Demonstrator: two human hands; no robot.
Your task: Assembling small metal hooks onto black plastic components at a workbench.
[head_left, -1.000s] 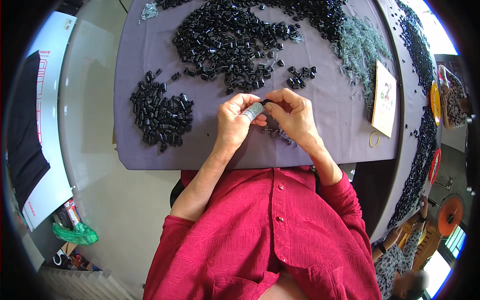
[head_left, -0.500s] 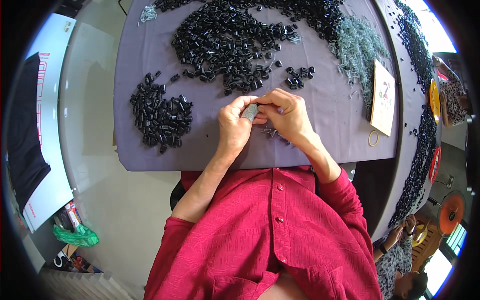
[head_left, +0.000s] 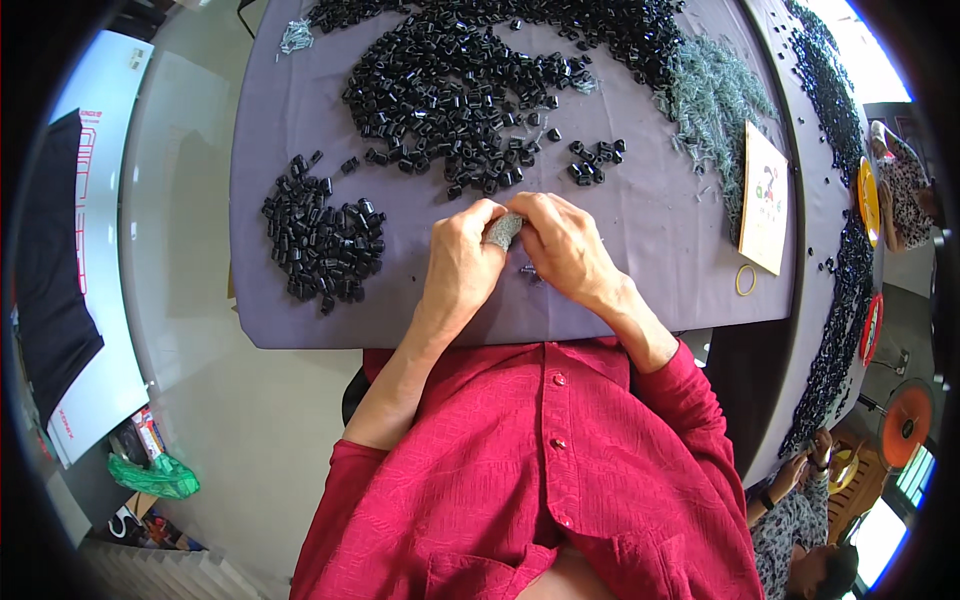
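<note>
Grey metal bundle point(head_left: 503, 231) pinched between fingers of left hand point(head_left: 462, 262) and right hand point(head_left: 563, 246), over purple-covered counter point(head_left: 650, 240). Black plastic pieces point(head_left: 322, 240) heaped just left.

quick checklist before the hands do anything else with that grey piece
1. Grey piece pinched between both hands: ok.
2. Left hand and right hand over the purple cloth: ok.
3. Small pile of black parts beside the left hand: ok.
4. Silver metal bits lie at the far right of the cloth: ok.
5. Grey piece seated right: cannot tell, fingers hide it.
</note>
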